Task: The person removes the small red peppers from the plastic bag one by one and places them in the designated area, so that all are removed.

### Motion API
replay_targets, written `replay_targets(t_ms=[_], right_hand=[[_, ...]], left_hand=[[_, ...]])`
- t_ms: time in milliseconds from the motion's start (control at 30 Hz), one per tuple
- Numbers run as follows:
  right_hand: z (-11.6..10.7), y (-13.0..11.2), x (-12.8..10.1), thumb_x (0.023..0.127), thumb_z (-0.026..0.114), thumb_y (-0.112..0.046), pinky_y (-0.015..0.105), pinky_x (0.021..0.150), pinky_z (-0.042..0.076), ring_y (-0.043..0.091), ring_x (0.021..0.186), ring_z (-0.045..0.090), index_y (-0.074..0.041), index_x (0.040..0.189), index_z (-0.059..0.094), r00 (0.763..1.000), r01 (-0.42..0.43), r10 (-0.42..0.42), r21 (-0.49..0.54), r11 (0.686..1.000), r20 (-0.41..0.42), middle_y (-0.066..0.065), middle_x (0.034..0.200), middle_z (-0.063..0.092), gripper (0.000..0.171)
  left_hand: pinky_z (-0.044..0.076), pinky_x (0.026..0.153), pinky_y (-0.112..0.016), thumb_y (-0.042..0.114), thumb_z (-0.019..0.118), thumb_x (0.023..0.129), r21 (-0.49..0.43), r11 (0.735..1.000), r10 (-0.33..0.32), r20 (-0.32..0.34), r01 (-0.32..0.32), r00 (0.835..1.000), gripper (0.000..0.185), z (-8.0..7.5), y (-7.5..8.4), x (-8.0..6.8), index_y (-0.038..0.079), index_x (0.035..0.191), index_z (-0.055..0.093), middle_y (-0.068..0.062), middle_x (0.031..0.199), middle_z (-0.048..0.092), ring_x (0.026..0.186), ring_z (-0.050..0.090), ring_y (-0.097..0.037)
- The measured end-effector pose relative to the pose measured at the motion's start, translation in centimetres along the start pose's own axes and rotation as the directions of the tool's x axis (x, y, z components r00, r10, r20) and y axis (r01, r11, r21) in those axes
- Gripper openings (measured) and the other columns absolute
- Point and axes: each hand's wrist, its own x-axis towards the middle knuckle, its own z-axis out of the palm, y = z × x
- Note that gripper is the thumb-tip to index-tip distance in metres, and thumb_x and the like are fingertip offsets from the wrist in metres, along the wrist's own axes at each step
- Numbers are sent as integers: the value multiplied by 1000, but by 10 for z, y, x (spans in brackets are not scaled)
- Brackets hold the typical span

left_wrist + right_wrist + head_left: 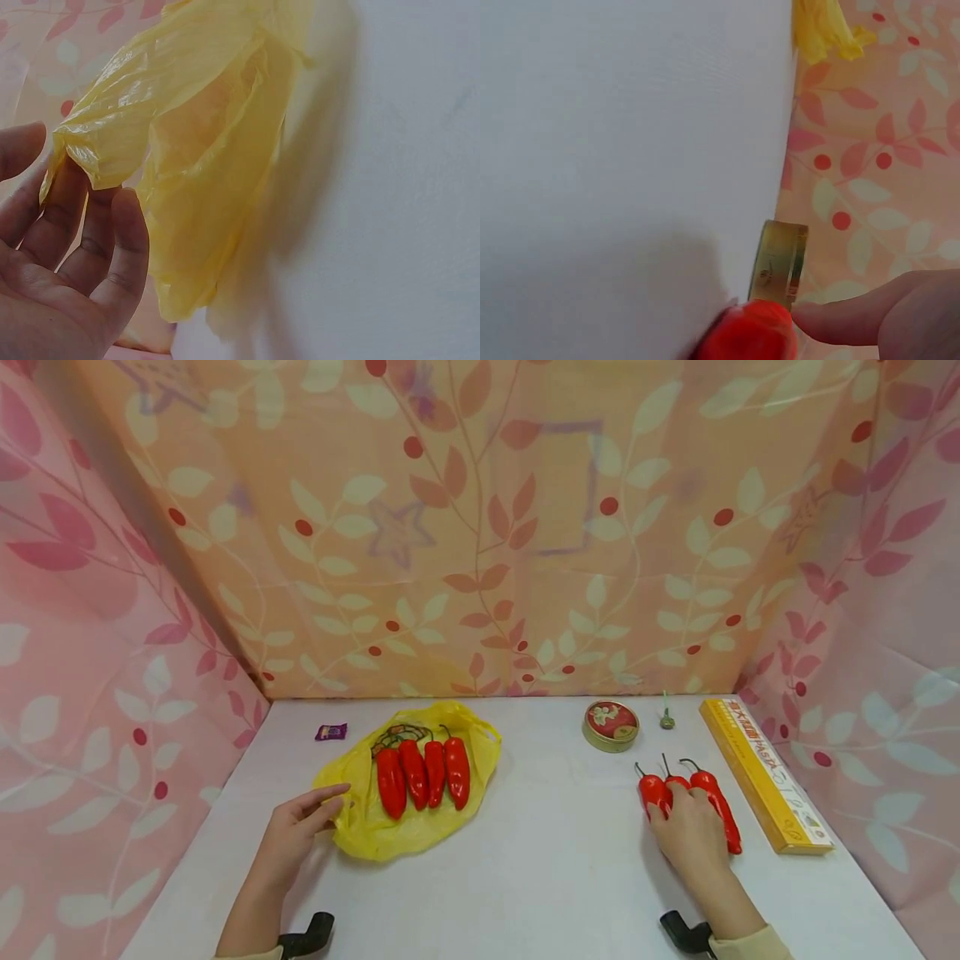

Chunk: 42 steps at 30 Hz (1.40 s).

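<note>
A yellow plastic bag (420, 827) lies flat on the white table (555, 860) with several red peppers (423, 772) side by side on it. My left hand (303, 822) lies at the bag's left edge, its straight fingers (97, 232) touching the crumpled bag edge (82, 150). At the right lie three more red peppers (716, 806). My right hand (686, 831) lies over them, its fingers curled on the middle pepper (677, 782). In the right wrist view one fingertip (832, 319) touches a red pepper (750, 334).
A round tin (611, 725) with a red lid stands behind the right peppers, a small green item (666, 720) beside it. A long yellow pasta box (765, 772) lies along the right edge. A purple wrapper (331, 732) lies at the back left. Patterned cloth walls (480, 527) enclose three sides.
</note>
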Motion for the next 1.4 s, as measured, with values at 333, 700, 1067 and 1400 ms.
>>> replay_targets(t_ms=[333, 700, 1067, 1400], right_hand=[[-21, -15, 7, 92, 72, -37, 67, 91, 50, 46, 118, 55, -6, 143, 52, 996, 28, -38, 130, 991, 75, 29, 135, 56, 63], [-22, -15, 6, 93, 73, -35, 58, 89, 55, 38, 119, 54, -10, 144, 53, 993, 97, -112, 298, 950, 32, 22, 134, 59, 60], [0, -64, -1, 88, 80, -29, 36, 84, 59, 24, 108, 65, -15, 139, 59, 967, 211, -254, 504, 837, 16, 8, 123, 69, 57], [18, -121, 8, 86, 82, -23, 41, 87, 59, 22, 105, 67, -18, 137, 60, 937, 250, -348, 615, 748, 42, 2, 118, 70, 55]], left_hand=[[53, 91, -19, 32, 59, 103, -7, 1000, -6, 2, 6, 1000, 44, -1, 2, -3, 9, 140, 60, -11, 146, 53, 109, 58, -14], [53, 90, -19, 33, 58, 103, 6, 1000, -8, -21, 9, 1000, 44, -4, 0, -7, 10, 140, 60, -11, 144, 55, 105, 60, -11], [54, 89, -20, 31, 60, 103, -18, 1000, 17, -3, -18, 1000, 44, 0, -1, -6, 7, 140, 60, -12, 143, 55, 105, 60, -10], [53, 90, -20, 30, 59, 103, -14, 1000, 25, -4, -26, 1000, 43, 2, 1, -4, 8, 140, 60, -13, 144, 55, 107, 60, -11]])
